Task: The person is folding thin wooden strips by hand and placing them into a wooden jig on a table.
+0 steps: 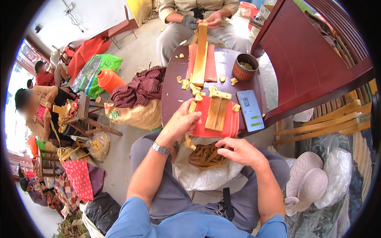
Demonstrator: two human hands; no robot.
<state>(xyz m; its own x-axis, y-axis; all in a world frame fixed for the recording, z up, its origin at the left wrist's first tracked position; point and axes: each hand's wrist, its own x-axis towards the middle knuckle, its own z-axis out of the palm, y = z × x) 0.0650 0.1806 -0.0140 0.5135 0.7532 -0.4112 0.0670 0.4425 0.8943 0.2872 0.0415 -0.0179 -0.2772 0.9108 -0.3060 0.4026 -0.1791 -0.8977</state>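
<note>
Here, our left hand (181, 119) pinches a yellow strip (192, 107) between curled fingers; our right hand (240, 152) spreads its own loosely, seemingly empty. Below both, a white sack (194, 178) gapes, probably for easy reach; right of the left fingertips, a wooden block (216, 115) rests on red cloth (232, 126), perhaps for cushioning.

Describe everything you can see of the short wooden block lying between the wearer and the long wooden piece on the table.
The wooden block is roughly rectangular, brown, with visible grain. A paler, wood-like crosspiece with small dark spots spans its far end; how it is fastened cannot be told. The block rests on a red cloth at the near side of the dark table, long side pointing toward the wearer. Neither the left hand nor the right hand appears to touch it.
</note>
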